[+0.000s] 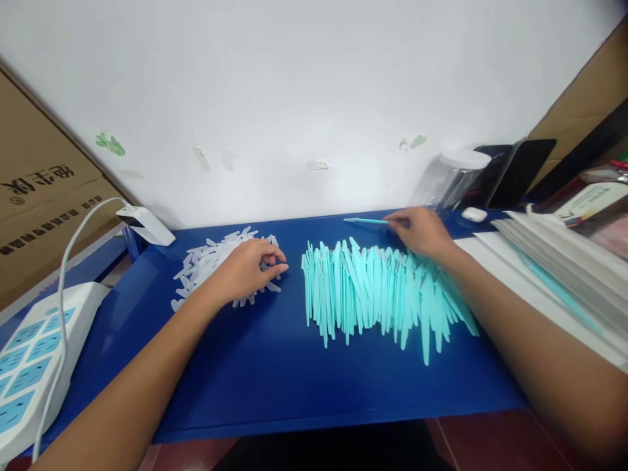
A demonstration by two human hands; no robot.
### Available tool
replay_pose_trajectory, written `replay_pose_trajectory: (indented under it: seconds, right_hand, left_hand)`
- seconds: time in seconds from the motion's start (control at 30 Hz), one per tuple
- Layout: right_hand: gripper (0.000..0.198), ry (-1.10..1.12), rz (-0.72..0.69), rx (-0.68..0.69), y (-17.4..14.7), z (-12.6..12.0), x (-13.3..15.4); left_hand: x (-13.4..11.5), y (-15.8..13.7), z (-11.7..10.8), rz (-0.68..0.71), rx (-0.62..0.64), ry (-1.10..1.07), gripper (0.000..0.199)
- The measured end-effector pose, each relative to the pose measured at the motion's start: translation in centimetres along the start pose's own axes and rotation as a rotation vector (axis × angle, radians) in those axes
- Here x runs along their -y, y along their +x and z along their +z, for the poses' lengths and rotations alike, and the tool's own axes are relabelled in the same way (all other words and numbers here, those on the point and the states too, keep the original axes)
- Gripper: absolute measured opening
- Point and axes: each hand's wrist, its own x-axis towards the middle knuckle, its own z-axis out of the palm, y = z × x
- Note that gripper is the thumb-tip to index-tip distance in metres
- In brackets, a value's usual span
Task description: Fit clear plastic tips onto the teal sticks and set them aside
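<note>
Power strip point(39, 358), near left | left hand point(249, 267): fingers slightly apart beside white pieces point(205, 259) | right hand point(422, 231), far: fingers clamped on turquoise stick point(366, 221)

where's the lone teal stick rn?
Head view, right of centre: the teal stick is pinched in the right hand, near the blue table's back edge, just beyond the teal pile.

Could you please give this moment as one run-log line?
left hand: at white pieces | right hand: pinching turquoise stick | turquoise pile: on blue table
</note>
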Motion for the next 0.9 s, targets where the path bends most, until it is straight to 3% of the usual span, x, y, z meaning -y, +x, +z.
replay_pose_trajectory:
  seconds: [0.17, 0.33, 0.5, 0.67, 0.77, 0.9]
  right_hand:
    - [0.025, -0.035, -0.052, -0.058, -0.4, -1.1, 1.3]
    - [0.022, 0.176, -0.132, 0.148, -1.3, -2.6, 4.7]
    - [0.031, 0.198, -0.221, 0.272, -2.6, -2.4, 7.1]
    - [0.045, 0.105, -0.220, 0.279, -3.5, -1.9, 8.2]
    - [0.040, 0.114, -0.225, 0.314, -3.9, -1.9, 8.7]
    - [0.027, 0.189, -0.238, 0.352, -4.0, -1.9, 9.0]
  left_hand:
    - [-0.1, -0.3, -1.5, 0.016, 0.111, -0.084, 0.031]
    - [-0.2, -0.3, -1.2, -0.006, 0.169, -0.091, 0.024]
    - [-0.7, -0.2, 0.0, -0.005, 0.073, -0.109, 0.025]
    - [-1.7, 0.0, 0.5, -0.004, -0.089, -0.109, 0.025]
    - [-2.2, 0.0, 0.7, -0.011, -0.158, -0.127, 0.025]
    - [-2.5, 0.1, 0.9, -0.076, -0.124, -0.315, 0.023]
